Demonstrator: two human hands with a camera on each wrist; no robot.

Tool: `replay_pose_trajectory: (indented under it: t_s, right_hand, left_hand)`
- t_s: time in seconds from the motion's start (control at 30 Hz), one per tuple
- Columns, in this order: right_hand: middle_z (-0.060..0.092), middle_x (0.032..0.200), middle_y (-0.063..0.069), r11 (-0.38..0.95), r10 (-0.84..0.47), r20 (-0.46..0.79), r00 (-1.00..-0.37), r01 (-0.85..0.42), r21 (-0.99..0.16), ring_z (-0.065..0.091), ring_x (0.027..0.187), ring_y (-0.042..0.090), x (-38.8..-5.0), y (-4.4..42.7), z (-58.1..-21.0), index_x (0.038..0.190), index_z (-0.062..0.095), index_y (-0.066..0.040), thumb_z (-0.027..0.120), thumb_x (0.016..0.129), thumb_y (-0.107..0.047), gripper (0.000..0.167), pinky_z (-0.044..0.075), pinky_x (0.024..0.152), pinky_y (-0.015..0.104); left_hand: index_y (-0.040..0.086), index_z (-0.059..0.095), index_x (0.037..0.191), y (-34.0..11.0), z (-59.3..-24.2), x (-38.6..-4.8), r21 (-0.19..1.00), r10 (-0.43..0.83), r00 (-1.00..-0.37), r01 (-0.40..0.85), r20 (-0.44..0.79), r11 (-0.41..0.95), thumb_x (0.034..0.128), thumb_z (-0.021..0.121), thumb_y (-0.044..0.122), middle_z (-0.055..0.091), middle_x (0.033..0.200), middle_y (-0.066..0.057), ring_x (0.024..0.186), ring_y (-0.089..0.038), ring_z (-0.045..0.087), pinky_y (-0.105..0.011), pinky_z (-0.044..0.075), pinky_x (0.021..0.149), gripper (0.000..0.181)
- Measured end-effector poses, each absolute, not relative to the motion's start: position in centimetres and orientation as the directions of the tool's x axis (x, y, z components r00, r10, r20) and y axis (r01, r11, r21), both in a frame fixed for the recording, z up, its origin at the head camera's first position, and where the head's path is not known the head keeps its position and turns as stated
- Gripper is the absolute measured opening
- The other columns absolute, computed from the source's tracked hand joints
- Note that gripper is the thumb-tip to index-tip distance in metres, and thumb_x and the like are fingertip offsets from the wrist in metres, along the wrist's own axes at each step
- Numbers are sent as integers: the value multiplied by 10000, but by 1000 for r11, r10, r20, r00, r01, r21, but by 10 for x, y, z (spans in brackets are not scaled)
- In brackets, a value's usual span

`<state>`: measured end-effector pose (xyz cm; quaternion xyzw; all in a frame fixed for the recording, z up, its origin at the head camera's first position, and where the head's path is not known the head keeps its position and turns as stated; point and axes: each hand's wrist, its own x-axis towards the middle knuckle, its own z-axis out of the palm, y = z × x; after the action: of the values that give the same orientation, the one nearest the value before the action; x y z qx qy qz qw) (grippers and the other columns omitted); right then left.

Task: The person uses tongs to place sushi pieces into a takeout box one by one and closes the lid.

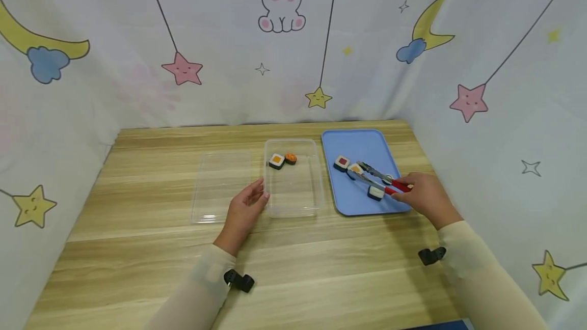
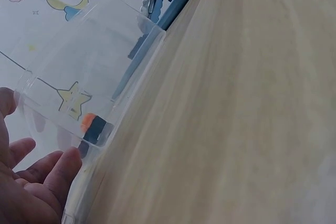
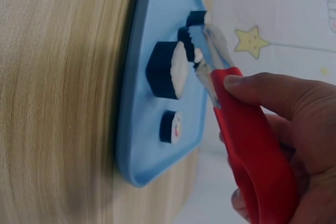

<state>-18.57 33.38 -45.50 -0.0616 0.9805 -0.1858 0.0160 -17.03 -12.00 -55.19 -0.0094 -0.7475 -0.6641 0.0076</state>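
Observation:
My right hand (image 1: 424,195) grips red-handled metal tongs (image 3: 249,150). The tongs' tips lie on either side of a toy sushi roll with an orange centre (image 1: 355,168) on the blue tray (image 1: 353,141). Around it sit a roll with a red centre (image 1: 342,162), a white-topped roll (image 1: 376,193) and a small round roll (image 3: 170,127). At the left wall of a clear plastic box (image 1: 293,202), my left hand (image 1: 243,213) rests with loosely bent fingers touching it. Inside the box are an orange-centred square roll (image 1: 276,161) and an orange-topped piece (image 1: 291,158).
A clear flat lid (image 1: 222,182) lies left of the box on the wooden table (image 1: 293,274). White patterned curtains (image 1: 229,29) enclose the table at the back and sides. A dark blue object (image 1: 440,326) shows at the bottom edge.

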Motion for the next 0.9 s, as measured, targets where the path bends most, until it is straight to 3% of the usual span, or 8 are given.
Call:
replay_pose_trajectory:
  t_s: [0.17,0.5,0.9]
  right_hand:
    - [739,1113,221,924,-114,-12,-993,-102,-369,653,967,358,-186,335,-454,1196,769,-1,863,847,-275,454,544,792,492]
    - [721,1157,239,919,-90,15,-996,-89,-384,638,960,361,-185,338,-443,1259,738,-4,856,861,-280,498,557,758,467]
    - [731,1082,179,898,-149,74,-986,-166,-407,655,896,311,-197,311,-411,1251,747,-12,853,874,-297,484,563,723,418]
  left_hand:
    - [112,586,1480,-120,-551,-170,994,8,-1000,6,6,105,982,747,223,645,1397,-149,1250,-272,624,-371,487,1039,535]
    - [105,563,1498,-121,-553,-172,995,18,-1000,2,0,97,995,730,216,620,1430,-163,1282,-287,606,-165,478,925,542]
    - [92,577,1484,-121,-555,-171,993,17,-999,41,39,115,986,742,258,651,1383,-161,1243,-293,635,-200,493,942,551]
